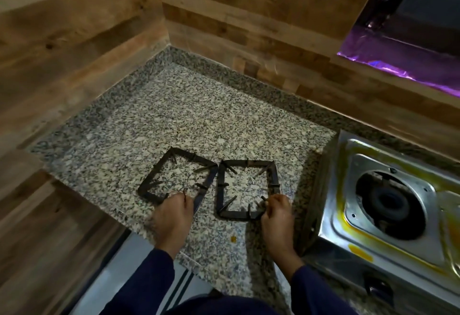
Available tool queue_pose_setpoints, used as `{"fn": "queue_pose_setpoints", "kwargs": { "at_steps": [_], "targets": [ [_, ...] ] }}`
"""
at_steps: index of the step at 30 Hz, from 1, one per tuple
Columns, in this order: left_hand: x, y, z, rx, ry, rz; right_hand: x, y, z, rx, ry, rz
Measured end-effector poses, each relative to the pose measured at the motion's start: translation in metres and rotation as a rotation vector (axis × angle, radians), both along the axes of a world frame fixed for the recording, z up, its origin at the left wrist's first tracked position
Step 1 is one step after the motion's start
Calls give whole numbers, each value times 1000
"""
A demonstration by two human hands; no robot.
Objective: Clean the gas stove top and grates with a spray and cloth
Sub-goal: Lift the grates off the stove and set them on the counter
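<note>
A speckled grey granite countertop (174,120) is set into a corner formed by 2 walls clad in wood-grain panels, the left wall (62,40) and the back wall (261,15). A low granite upstand (249,80) is run along their base. Shiny purple foil (398,63) is seen at the upper right. The scene is dimly lit.

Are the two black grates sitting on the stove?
No, the left grate and right grate lie on the granite counter beside the stove.

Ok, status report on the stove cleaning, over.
Left hand grips left grate, right hand grips right grate. Both flat on granite counter, off the yellow-stained stove. No spray or cloth in view.
</note>
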State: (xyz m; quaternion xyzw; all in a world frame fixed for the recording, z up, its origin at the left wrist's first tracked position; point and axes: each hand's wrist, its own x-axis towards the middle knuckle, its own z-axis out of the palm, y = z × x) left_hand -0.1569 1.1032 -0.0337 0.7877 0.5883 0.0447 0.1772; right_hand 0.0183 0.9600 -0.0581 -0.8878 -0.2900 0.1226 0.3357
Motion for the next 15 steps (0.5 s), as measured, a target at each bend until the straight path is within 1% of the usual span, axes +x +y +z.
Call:
{"fn": "queue_pose_setpoints", "kwargs": {
  "at_steps": [2, 5, 7, 10, 12, 14, 15],
  "targets": [
    [-1, 0, -3, 6, 3, 7, 0, -2, 1, -42, 6, 33],
    [1, 2, -2, -11, 71, 40, 0, -8, 8, -49, 24, 77],
    [2, 3, 3, -6, 120, 58, -3, -15, 20, 16, 74, 107],
    [16, 0, 18, 57, 117, 60, 1, -29, 48, 157, 91, 146],
    [42, -10, 40, 108, 84, -10, 12, -47, 70, 243, 55, 144],
    [97, -43, 63, 153, -26, -186, 38, -91, 92, 340, -30, 80],
    [108, -50, 72, 147, -68, -223, 43, -96, 97, 373, -28, 79]
  ]
}}
